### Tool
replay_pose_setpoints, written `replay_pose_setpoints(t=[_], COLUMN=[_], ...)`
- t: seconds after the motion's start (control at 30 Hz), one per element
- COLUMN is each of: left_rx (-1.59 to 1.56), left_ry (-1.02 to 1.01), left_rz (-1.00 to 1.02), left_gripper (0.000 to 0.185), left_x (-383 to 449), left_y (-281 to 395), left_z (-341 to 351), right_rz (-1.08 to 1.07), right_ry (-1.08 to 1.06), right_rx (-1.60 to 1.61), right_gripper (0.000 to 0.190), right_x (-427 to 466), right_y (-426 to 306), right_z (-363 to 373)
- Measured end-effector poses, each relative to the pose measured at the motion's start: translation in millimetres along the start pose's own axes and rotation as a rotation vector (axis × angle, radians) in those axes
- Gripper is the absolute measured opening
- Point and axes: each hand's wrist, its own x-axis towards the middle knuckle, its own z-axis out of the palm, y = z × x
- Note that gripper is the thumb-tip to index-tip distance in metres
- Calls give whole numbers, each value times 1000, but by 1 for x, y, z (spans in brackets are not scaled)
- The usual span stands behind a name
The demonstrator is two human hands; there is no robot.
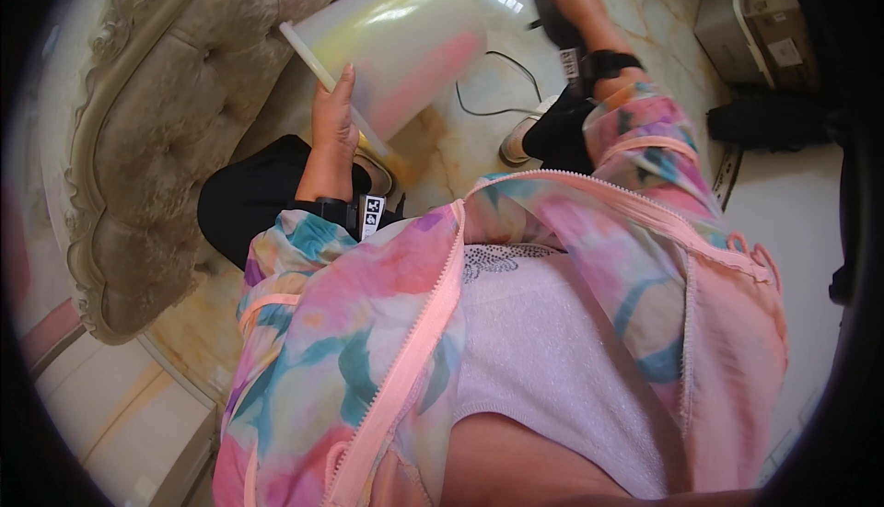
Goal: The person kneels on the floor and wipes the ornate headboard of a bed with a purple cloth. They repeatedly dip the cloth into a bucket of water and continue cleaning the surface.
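My left hand (335, 110) grips the rim of a translucent plastic bin (407, 37), thumb on the outer wall and fingers out of sight. The bin is tipped on its side, its mouth turned towards the lower left. Yellow and pink patches show through or on its wall. Farther to the right, my right hand (579, 1) is closed on a dark, elongated, shoe-shaped object (549, 6). Blur and the hand hide part of it, so its exact kind is unclear. A small dark piece juts from its left side.
A tufted, carved-frame upholstered piece of furniture (173, 92) stands at left. A black cable (497, 112) loops across the marble-patterned floor (442, 141) near my right shoe (514, 144). At upper right are a lidded storage box (718, 30) and a cardboard box (777, 16).
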Motion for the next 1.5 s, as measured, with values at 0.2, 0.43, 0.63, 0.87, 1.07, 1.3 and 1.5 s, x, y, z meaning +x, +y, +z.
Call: replay_pose_setpoints(t=[0.2,0.43,0.63,0.87,1.07,1.3,1.5], left_rx=[304,397,754,-12,222,160,608], left_ry=[-68,-110,-196,-27,64,17,-93], left_rz=[39,-39,-519,-145,-78,-225,-418], left_gripper=[44,49,46,34,36,35,35], left_x=[-1,2,-17,-3,11,-1,-11], left_y=[-32,-74,-65,-49,-54,-51,-35], left_z=[3,-7,-19,-11,-13,-14,-21], right_rz=[-399,-160,-627,-616,-667,-63,245], right_ry=[612,268,56,-122,-139,127,92], right_rx=[-11,796,575,223,174,287,443], right_gripper=[22,26,34,48,49,40,38], right_x=[19,-49,-131,-154,-147,-110,-93], right_y=[-29,-120,-177,-175,-154,-77,-65], right_z=[-116,29,110,105,111,140,144])
